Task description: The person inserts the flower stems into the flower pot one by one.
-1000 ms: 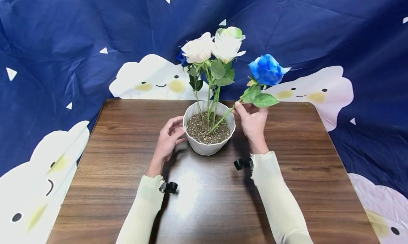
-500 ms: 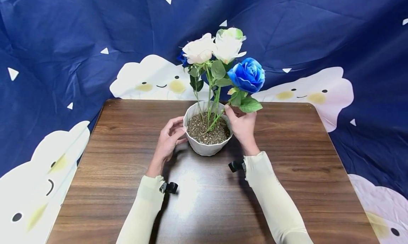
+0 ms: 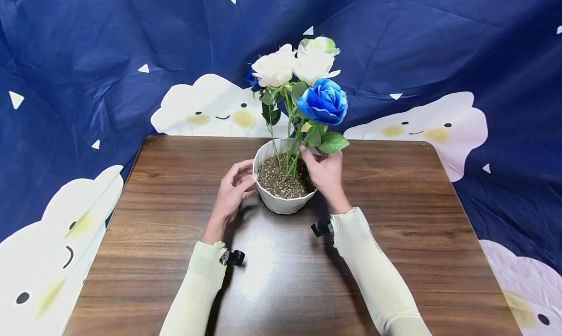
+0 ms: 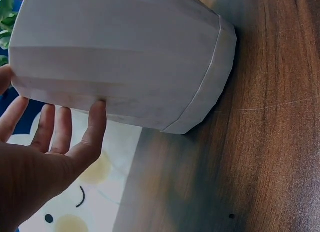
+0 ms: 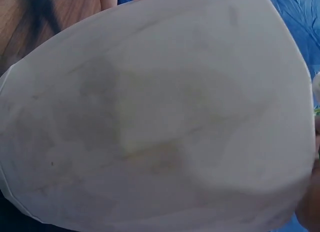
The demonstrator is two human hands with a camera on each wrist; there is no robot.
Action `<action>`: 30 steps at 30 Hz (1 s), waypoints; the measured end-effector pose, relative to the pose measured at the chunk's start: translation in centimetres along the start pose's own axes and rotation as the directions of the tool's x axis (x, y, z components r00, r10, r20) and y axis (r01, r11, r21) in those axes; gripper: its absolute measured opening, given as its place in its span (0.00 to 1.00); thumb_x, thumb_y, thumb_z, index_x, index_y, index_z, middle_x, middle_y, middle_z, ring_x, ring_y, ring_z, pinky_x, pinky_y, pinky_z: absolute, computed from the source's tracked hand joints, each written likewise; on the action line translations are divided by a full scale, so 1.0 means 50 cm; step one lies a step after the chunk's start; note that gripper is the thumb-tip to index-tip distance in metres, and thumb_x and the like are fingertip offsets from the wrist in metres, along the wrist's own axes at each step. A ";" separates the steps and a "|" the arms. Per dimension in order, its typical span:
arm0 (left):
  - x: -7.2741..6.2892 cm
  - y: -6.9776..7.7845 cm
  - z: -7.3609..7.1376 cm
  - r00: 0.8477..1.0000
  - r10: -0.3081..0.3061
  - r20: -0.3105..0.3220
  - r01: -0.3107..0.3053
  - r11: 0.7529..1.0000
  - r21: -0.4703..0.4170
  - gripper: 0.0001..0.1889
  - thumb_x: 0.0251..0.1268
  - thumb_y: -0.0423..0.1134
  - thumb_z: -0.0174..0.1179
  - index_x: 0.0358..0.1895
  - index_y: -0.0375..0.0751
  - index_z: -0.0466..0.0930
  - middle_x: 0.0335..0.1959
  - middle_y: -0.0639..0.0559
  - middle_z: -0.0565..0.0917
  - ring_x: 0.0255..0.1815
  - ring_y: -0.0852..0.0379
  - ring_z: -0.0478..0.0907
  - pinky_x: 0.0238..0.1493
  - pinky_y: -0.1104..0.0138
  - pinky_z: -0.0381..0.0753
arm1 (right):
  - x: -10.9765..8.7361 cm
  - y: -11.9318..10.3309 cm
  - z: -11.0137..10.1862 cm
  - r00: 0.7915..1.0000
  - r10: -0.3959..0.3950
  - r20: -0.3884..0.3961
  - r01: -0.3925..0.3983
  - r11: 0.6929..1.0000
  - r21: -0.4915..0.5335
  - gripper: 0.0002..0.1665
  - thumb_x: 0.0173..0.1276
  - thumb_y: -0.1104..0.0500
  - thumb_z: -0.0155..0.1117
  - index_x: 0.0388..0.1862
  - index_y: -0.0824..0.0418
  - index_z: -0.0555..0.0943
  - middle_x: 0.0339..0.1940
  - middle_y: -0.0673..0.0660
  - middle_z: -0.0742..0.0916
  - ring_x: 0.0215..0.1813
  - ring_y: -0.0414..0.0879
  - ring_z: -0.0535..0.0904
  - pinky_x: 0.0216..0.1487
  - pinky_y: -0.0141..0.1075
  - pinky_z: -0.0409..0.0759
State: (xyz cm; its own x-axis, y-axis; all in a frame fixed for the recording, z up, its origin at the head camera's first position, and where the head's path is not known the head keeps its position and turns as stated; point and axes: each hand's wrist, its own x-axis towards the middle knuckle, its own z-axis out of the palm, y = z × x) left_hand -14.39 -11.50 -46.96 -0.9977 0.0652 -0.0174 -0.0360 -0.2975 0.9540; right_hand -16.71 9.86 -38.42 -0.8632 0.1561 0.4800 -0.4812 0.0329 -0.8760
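Note:
A white faceted flowerpot [image 3: 284, 207] filled with brown soil stands on the wooden table. My left hand [image 3: 232, 192] rests against its left side; in the left wrist view the spread fingertips [image 4: 100, 109] touch the outer wall. At the pot's right rim, my right hand [image 3: 327, 175] pinches the stem of a blue rose [image 3: 324, 102], which leans slightly right with its lower end at the soil. Behind it, a pale pink rose [image 3: 275, 67] and a white-green rose [image 3: 317, 60] stand in the pot. In the right wrist view the pot wall [image 5: 160, 117] hides most of the hand.
Another blue bloom [image 3: 252, 79] shows partly behind the pale pink rose. The brown table [image 3: 175, 219] spreads around the pot, its back edge near a dark blue cloth [image 3: 110, 29] printed with smiling clouds. Small black cameras sit at both wrists.
My right hand has moved left toward the pot, bringing the blue rose from leaning far right to nearly upright by the other stems. My left hand has stayed in place.

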 end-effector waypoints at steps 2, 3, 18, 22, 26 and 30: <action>0.000 0.001 0.000 1.000 -0.002 -0.001 0.002 1.000 0.004 0.24 0.70 0.28 0.59 0.68 0.33 0.70 0.60 0.30 0.74 0.51 0.48 0.78 0.46 0.51 0.86 | 0.002 0.000 0.001 1.000 0.007 0.025 -0.006 1.000 -0.010 0.21 0.59 0.81 0.63 0.53 0.84 0.74 0.43 0.64 0.85 0.43 0.37 0.81 0.47 0.34 0.83; 0.000 0.001 0.000 1.000 -0.004 -0.001 0.004 1.000 0.003 0.24 0.70 0.28 0.59 0.68 0.34 0.71 0.60 0.30 0.74 0.51 0.48 0.78 0.47 0.49 0.86 | 0.002 0.000 0.002 0.999 0.007 0.037 -0.006 1.000 -0.020 0.21 0.60 0.80 0.63 0.53 0.84 0.74 0.45 0.68 0.85 0.45 0.37 0.81 0.50 0.38 0.83; 0.001 0.002 0.000 1.000 -0.005 0.006 0.005 1.000 -0.004 0.24 0.70 0.28 0.59 0.68 0.34 0.70 0.61 0.30 0.74 0.52 0.47 0.78 0.49 0.46 0.85 | 0.001 0.043 0.005 0.974 -0.169 0.152 0.206 0.938 -0.279 0.15 0.60 0.76 0.70 0.47 0.77 0.83 0.39 0.72 0.87 0.40 0.64 0.85 0.39 0.58 0.84; 0.000 0.003 0.001 1.000 -0.003 0.003 0.003 1.000 -0.008 0.24 0.70 0.28 0.58 0.68 0.33 0.70 0.60 0.31 0.74 0.53 0.46 0.77 0.48 0.48 0.86 | 0.002 0.069 0.001 0.965 -0.204 0.166 0.246 0.925 -0.291 0.16 0.61 0.72 0.73 0.49 0.73 0.85 0.40 0.67 0.89 0.39 0.60 0.86 0.35 0.54 0.86; 0.000 0.001 0.001 1.000 -0.005 0.000 0.005 1.000 -0.011 0.24 0.70 0.28 0.59 0.68 0.33 0.70 0.60 0.31 0.74 0.53 0.46 0.77 0.45 0.53 0.87 | 0.002 0.075 -0.001 0.962 -0.205 0.182 0.250 0.926 -0.282 0.11 0.63 0.68 0.73 0.44 0.69 0.86 0.37 0.64 0.89 0.39 0.57 0.87 0.35 0.51 0.87; 0.000 -0.001 -0.001 1.000 -0.006 0.002 0.006 1.000 -0.011 0.24 0.70 0.28 0.59 0.68 0.34 0.70 0.60 0.31 0.74 0.52 0.47 0.77 0.45 0.54 0.87 | 0.003 0.078 -0.003 0.963 -0.189 0.193 0.239 0.928 -0.287 0.07 0.64 0.66 0.72 0.39 0.69 0.85 0.33 0.63 0.88 0.38 0.54 0.86 0.36 0.51 0.87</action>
State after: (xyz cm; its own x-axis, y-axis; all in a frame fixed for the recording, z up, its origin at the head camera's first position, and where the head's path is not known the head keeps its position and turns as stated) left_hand -14.39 -11.51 -47.02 -0.9974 0.0692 -0.0220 -0.0423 -0.3075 0.9506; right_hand -18.70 10.15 -41.76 -0.7698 -0.0466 0.6365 -0.6092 0.3510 -0.7111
